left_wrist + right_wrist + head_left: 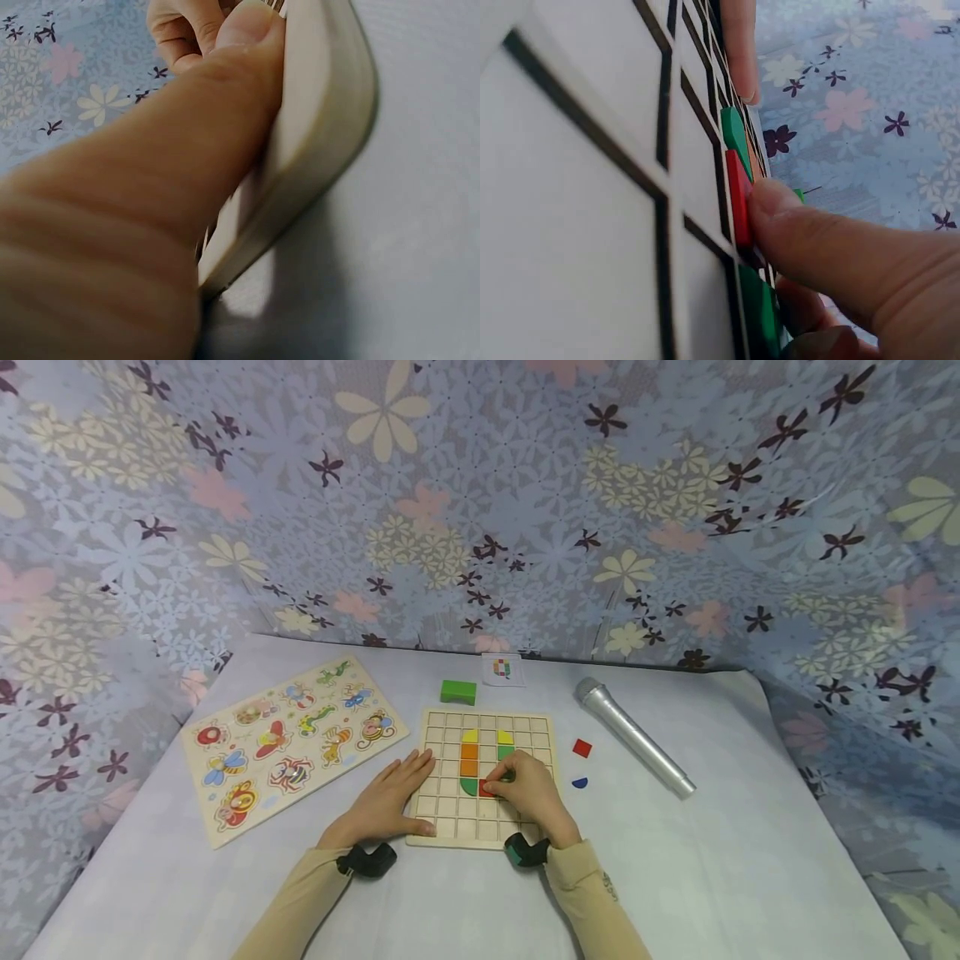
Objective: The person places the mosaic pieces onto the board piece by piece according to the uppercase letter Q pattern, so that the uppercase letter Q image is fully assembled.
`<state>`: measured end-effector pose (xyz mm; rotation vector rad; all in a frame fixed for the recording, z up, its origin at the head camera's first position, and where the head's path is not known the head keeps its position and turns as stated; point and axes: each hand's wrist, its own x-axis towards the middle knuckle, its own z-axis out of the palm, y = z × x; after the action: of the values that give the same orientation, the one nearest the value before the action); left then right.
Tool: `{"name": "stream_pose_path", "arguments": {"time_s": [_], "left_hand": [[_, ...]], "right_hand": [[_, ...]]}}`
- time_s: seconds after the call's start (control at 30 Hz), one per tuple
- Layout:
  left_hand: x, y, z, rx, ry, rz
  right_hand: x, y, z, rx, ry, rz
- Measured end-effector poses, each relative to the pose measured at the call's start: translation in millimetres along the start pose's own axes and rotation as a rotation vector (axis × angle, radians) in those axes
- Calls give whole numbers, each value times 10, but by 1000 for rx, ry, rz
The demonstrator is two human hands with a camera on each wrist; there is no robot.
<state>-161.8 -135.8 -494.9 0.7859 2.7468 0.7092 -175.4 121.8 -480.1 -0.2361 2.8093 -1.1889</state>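
Note:
A wooden grid board [484,832] lies on the table in front of me. My left hand [390,797] rests along its left edge, fingers spread and thumb on the near left corner. With its thumb on top, my right hand [532,787] pinches a red square tile [484,788] in a lower cell of the pattern. A green quarter-round tile [468,787] sits just left of it. Above that run orange square tiles [468,759] and a yellow tile [469,737]. On the right, a second yellow tile [506,737] tops a green column [506,750], partly hidden by my right hand.
Right of the board lie a loose red square [582,747], a blue half-round tile [580,783] and a silver microphone [637,739]. Behind it are a green block [458,692] and a pattern card [502,670]. An insect puzzle board [262,722] lies at the left.

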Motion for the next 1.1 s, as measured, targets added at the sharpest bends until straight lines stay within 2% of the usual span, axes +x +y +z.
{"name": "stream_pose_path", "arguments": {"time_s": [0.13,0.2,0.43,0.6,0.7,0.87,1.1], "left_hand": [[6,6,1,0,-1,1],[11,8,3,0,0,3],[10,6,-4,1,-3,8],[9,-8,4,1,-8,4],[12,-11,2,4,-11,1],[14,-5,-4,1,-12,-4],[6,2,-1,-6,-12,-6]], "right_hand": [[19,35,-65,93,-2,9],[34,87,-138,154,19,41],[49,405,-522,294,257,227],[6,694,-687,384,340,332],[4,768,-682,364,366,341],[37,757,-651,268,390,326],[64,734,-650,213,365,338]]}}
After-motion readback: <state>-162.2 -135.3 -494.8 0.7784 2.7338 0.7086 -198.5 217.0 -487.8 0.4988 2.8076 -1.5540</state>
